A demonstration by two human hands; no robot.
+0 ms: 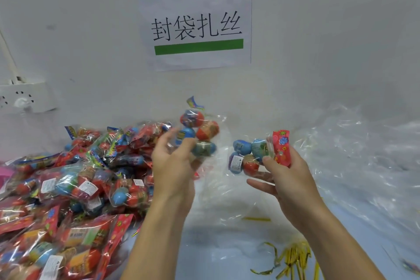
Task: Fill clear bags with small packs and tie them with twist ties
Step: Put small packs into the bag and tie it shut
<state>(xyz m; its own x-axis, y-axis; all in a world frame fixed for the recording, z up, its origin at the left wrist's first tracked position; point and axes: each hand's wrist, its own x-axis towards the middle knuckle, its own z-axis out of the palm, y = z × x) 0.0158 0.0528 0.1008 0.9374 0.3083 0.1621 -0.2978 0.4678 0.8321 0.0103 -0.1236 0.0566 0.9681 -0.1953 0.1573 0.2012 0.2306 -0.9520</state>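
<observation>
Filling is looking underway: the left hand [175,161] is gripping one small pack [198,131] and the right hand [287,169] is pinching another pack [247,154] above a clear bag [218,191] (its mouth unclear), so next comes dropping both in, twist ties [293,257] lying near.

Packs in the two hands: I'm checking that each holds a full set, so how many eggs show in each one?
left pack, held by the left hand: 4 eggs
right pack, held by the right hand: 4 eggs
Total: 8 eggs visible
</observation>
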